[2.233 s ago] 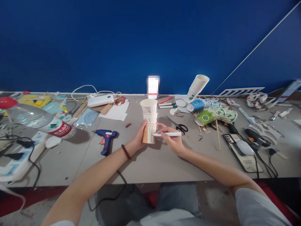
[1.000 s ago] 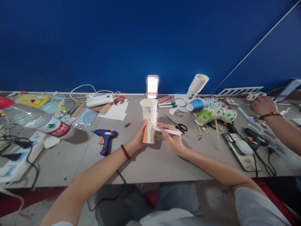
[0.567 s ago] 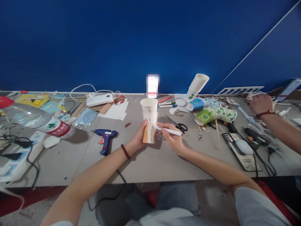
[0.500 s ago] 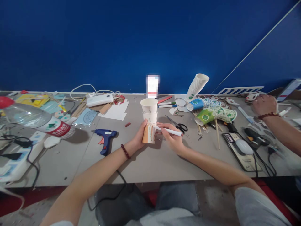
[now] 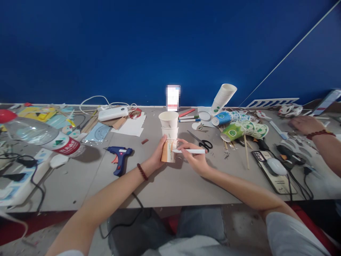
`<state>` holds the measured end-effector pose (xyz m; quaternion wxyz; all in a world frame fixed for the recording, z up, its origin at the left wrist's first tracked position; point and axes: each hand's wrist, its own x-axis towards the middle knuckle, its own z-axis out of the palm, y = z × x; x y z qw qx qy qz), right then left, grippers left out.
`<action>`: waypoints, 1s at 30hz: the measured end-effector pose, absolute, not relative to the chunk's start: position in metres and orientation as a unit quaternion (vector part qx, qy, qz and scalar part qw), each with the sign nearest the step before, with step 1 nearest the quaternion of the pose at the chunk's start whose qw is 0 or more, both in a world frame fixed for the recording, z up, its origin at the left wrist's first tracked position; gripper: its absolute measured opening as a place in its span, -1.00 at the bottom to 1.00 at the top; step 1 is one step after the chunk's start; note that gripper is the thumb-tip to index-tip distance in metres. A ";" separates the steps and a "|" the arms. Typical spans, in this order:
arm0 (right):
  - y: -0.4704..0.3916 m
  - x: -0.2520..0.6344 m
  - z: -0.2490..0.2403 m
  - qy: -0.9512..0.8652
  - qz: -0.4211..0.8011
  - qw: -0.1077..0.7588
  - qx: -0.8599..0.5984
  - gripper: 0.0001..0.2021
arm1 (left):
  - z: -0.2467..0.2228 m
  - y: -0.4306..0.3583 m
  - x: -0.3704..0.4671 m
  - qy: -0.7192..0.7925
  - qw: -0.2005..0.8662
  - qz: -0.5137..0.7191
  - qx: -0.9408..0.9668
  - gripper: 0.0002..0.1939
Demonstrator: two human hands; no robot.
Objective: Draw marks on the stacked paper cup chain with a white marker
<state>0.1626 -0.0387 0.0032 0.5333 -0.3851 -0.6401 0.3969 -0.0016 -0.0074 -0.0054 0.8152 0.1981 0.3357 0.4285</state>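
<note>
My left hand (image 5: 157,153) is wrapped round the left side of a stack of paper cups (image 5: 169,122), upright above the table. The lowest cup is coloured orange and brown with curved line patterns; the upper ones are plain white. In my right hand (image 5: 195,158) is a white marker pen (image 5: 193,151), held in a writing grip with its tip at the orange cup's front. Right of the cups lie black-handled scissors (image 5: 205,144). A blue glue gun (image 5: 121,158) rests on its side left of my left hand.
At left lie a large plastic bottle (image 5: 42,137) and a power strip (image 5: 22,183). Behind, a tall stack of white cups (image 5: 223,97) leans by green (image 5: 233,132) and blue (image 5: 222,118) cup chains. A phone (image 5: 274,174) lies at right, near another person's hand (image 5: 302,125).
The marker's tip has moved down the orange cup, and the pen now lies more level. More curved lines show on the cup. The other person's hand has shifted right, off a white object.
</note>
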 end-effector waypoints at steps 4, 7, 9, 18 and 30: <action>-0.037 0.163 0.000 -0.621 0.404 0.539 -0.399 -0.76 | -0.007 -0.007 -0.001 0.312 0.822 0.430 0.206 -0.50; -0.037 0.163 -0.003 -0.610 0.418 0.541 -0.402 -0.73 | -0.006 -0.007 -0.001 0.304 0.822 0.434 0.210 -0.49; -0.037 0.163 -0.005 -0.610 0.415 0.542 -0.402 -0.73 | -0.005 -0.008 0.000 0.301 0.824 0.432 0.211 -0.49; -0.036 0.164 -0.007 -0.604 0.413 0.540 -0.416 -0.72 | -0.002 -0.008 0.001 0.286 0.836 0.423 0.201 -0.49; -0.038 0.164 0.004 -0.643 0.397 0.535 -0.379 -0.79 | -0.008 -0.007 -0.002 0.335 0.814 0.426 0.210 -0.51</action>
